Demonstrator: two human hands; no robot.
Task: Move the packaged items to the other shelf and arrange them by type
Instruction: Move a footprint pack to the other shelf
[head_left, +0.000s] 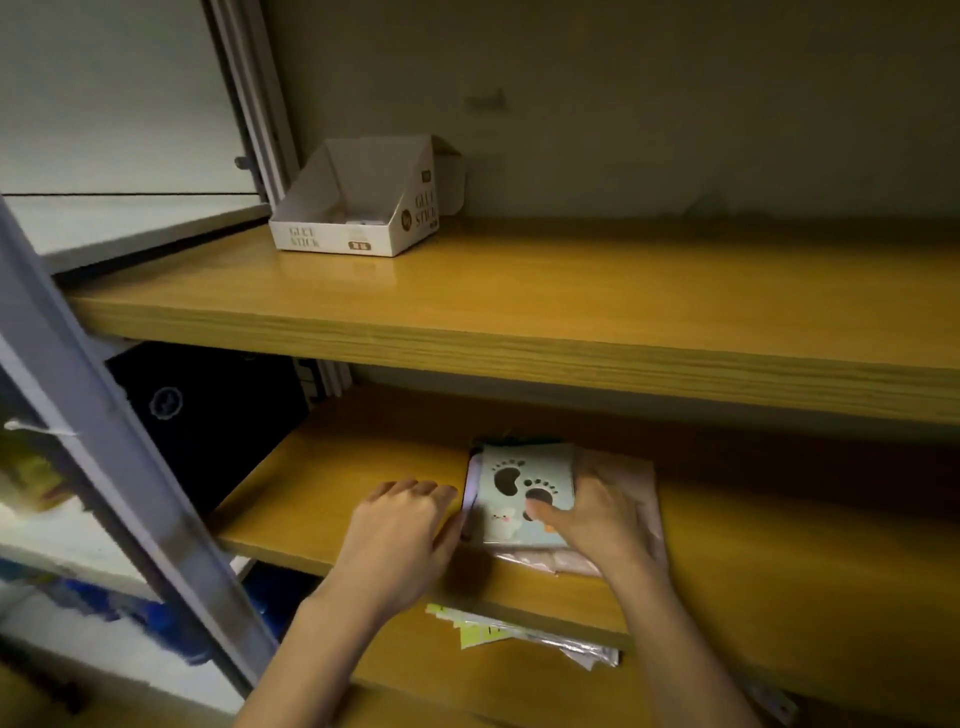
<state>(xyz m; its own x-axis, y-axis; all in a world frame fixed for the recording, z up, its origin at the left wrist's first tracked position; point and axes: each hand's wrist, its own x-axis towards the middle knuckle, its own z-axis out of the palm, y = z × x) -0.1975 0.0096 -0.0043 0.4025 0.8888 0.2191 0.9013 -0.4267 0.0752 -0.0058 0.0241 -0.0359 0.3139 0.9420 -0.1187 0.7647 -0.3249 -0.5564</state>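
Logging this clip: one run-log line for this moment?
left hand: flat beside stack | right hand: on footprint packet | middle shelf | glue stick box above

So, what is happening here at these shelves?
A person works at the middle shelf. The right hand presses on a light blue packet with footprints, which lies on a pink packet. The left hand rests flat beside the stack, at its left edge. The top shelf holds only a glue stick box. More packets lie on the shelf below.
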